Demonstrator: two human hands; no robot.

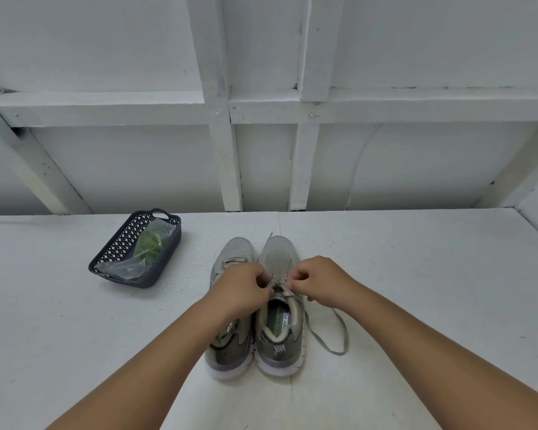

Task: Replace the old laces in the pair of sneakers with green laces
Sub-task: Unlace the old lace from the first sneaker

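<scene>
Two grey sneakers stand side by side on the white table, toes pointing away from me. The left sneaker is partly hidden under my left forearm. On the right sneaker, my left hand and my right hand both pinch the old grey lace at the top eyelets. A loose end of that lace loops on the table to the sneaker's right. Green laces lie in a clear plastic bag inside a dark basket at the far left.
The white table ends at a white panelled wall with wooden framing behind it. A seam runs down the tabletop under the sneakers. The basket sits tilted a little left of the sneakers.
</scene>
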